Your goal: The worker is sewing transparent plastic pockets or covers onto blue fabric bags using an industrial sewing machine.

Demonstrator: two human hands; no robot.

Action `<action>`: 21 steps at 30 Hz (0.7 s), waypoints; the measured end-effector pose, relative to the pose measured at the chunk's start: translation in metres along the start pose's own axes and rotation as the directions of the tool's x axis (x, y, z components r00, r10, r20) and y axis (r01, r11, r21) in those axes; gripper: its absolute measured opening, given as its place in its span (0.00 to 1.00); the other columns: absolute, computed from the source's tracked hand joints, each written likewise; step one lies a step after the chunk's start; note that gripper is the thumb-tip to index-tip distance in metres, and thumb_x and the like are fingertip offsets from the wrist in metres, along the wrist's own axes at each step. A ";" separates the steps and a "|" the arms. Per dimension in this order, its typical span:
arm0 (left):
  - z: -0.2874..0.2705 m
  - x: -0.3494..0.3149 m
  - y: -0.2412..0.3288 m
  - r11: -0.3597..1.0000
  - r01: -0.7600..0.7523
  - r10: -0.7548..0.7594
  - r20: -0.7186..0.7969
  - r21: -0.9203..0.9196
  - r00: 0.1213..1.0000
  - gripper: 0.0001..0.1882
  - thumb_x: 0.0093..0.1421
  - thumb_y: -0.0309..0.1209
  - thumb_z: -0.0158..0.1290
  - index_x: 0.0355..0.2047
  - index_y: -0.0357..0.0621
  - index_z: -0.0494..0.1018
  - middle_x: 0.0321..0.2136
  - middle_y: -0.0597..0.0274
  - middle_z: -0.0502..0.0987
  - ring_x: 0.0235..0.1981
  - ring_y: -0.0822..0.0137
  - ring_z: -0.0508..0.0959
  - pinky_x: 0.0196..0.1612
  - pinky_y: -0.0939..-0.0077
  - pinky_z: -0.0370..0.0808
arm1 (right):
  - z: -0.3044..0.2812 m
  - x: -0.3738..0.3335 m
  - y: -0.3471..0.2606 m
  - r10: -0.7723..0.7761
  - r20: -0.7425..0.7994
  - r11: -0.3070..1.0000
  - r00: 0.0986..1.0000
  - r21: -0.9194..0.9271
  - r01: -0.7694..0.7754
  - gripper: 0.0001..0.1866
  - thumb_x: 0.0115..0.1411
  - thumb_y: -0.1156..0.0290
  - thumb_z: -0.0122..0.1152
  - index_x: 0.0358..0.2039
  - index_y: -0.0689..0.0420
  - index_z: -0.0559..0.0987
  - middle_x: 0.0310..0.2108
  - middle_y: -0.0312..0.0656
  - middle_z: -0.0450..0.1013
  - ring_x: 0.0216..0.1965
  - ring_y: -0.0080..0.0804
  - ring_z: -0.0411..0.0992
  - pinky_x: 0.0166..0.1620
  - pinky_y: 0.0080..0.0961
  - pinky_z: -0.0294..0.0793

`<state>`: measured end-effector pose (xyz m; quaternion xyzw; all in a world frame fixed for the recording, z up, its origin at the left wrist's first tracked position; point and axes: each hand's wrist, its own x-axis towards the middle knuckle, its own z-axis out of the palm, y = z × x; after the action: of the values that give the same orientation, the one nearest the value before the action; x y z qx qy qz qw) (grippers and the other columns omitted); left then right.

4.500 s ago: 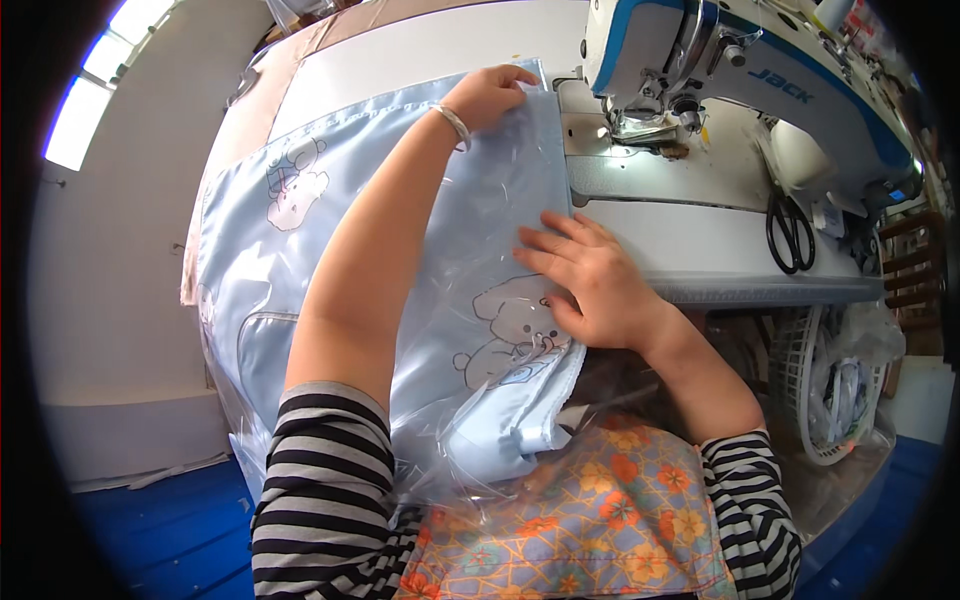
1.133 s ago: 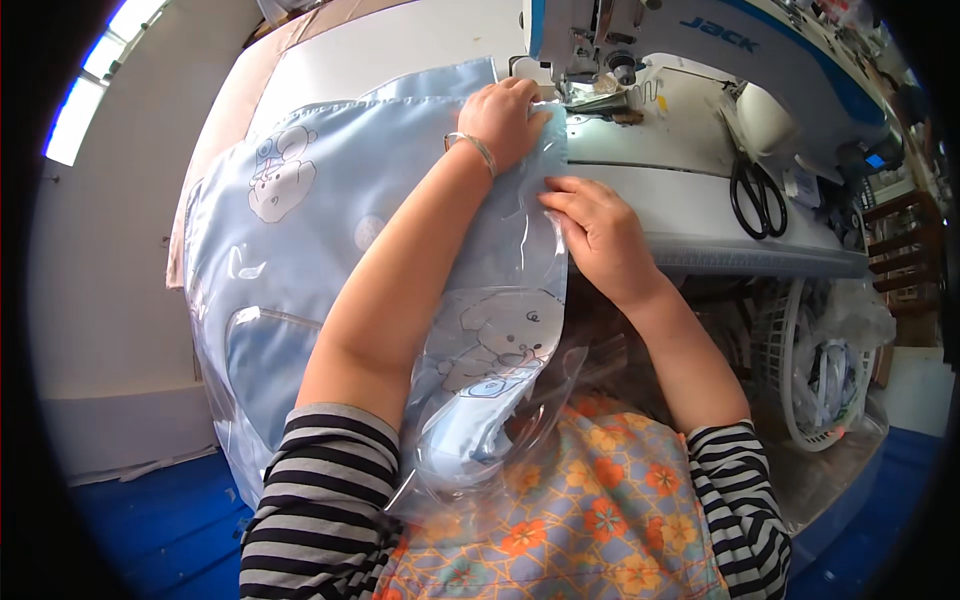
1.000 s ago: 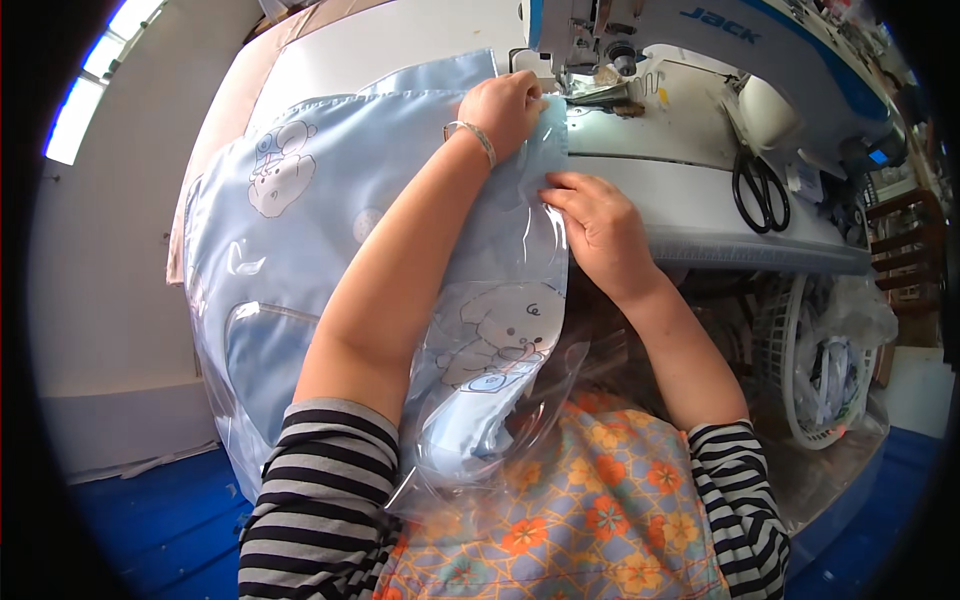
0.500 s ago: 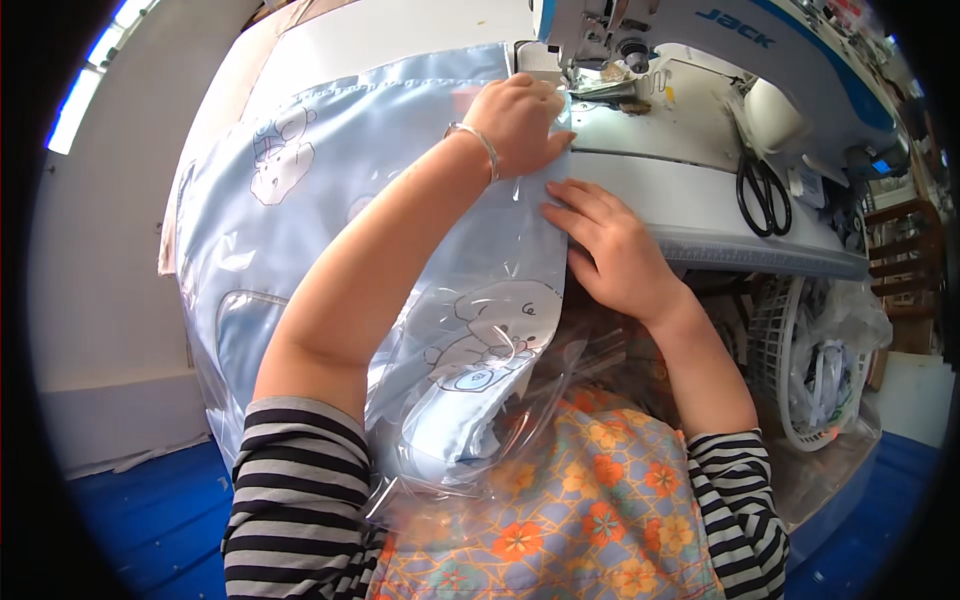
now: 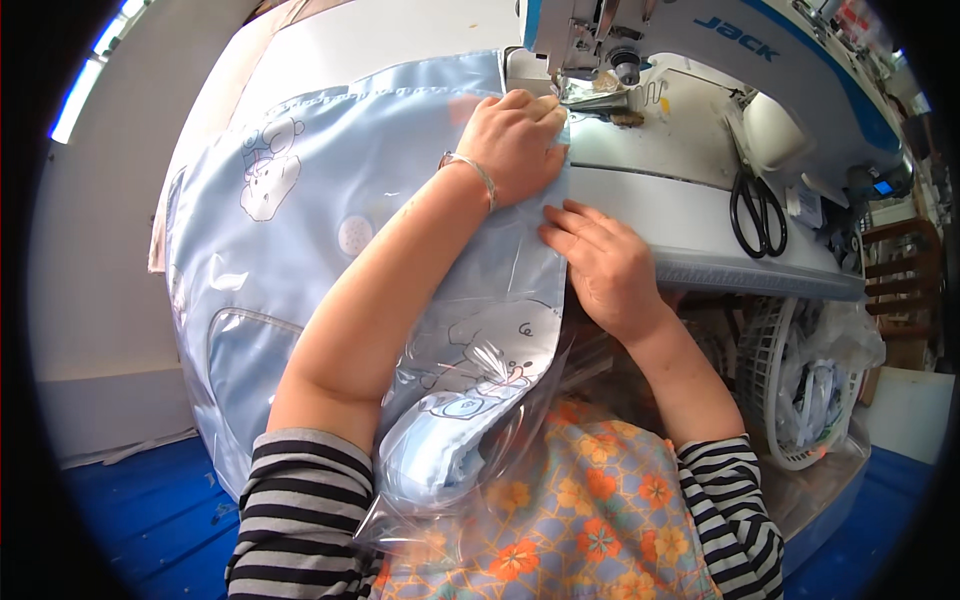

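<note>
Light blue fabric (image 5: 340, 150) printed with cartoon animals, with clear plastic film over it, spreads across the sewing table and drapes toward my lap. My left hand (image 5: 515, 145) presses on its right edge just below the sewing machine's needle area (image 5: 560, 85), fingers bent and close together on the cloth. Lower on that edge, my right hand (image 5: 608, 268) has its fingertips on the fabric; its thumb is mostly hidden. A rolled, pale blue part of the fabric (image 5: 435, 455) hangs inside the film near my apron.
Black-handled scissors (image 5: 758, 215) lie on the right of the white table (image 5: 650, 205), under the machine arm (image 5: 730, 50). A white plastic basket (image 5: 765, 385) with bags and scraps stands below the table edge. A wooden chair (image 5: 905, 260) is at far right.
The fabric and both hands appear slightly lower in view, as does the table. My left thumb has drawn closer to the fingers. A round pale print now shows beside my left forearm.
</note>
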<state>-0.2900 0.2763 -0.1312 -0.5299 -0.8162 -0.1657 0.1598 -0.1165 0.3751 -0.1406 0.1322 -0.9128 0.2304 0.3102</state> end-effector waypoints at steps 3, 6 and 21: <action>0.002 0.001 0.005 1.000 0.030 -0.030 -0.025 -0.007 0.999 0.21 0.54 0.37 0.53 0.47 0.40 0.74 0.51 0.59 0.74 0.52 0.61 0.71 0.54 0.65 0.67 | -0.004 0.001 0.003 0.002 0.012 1.000 1.000 0.014 -0.002 0.17 0.45 0.84 0.56 0.37 0.58 0.80 0.42 0.43 0.77 0.47 0.44 0.74 0.46 0.36 0.74; 0.003 0.003 0.010 0.997 0.070 -0.071 -0.063 -0.029 0.995 0.21 0.54 0.36 0.53 0.47 0.39 0.74 0.50 0.57 0.75 0.51 0.60 0.72 0.54 0.65 0.68 | -0.008 0.001 0.007 0.016 0.036 1.000 0.999 0.026 -0.017 0.17 0.45 0.84 0.56 0.37 0.58 0.80 0.42 0.42 0.77 0.46 0.44 0.74 0.47 0.36 0.75; 0.006 0.016 -0.002 0.996 0.000 -0.020 -0.215 -0.092 0.976 0.07 0.44 0.27 0.49 0.24 0.38 0.73 0.30 0.57 0.76 0.40 0.54 0.76 0.45 0.64 0.73 | -0.007 0.008 0.028 0.035 0.053 0.997 0.998 0.073 -0.039 0.18 0.46 0.84 0.56 0.39 0.57 0.80 0.44 0.42 0.76 0.48 0.44 0.73 0.49 0.36 0.74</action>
<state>-0.2985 0.2913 -0.1297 -0.5113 -0.7882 -0.2605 0.2221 -0.1301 0.4017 -0.1400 0.1326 -0.9136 0.2664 0.2770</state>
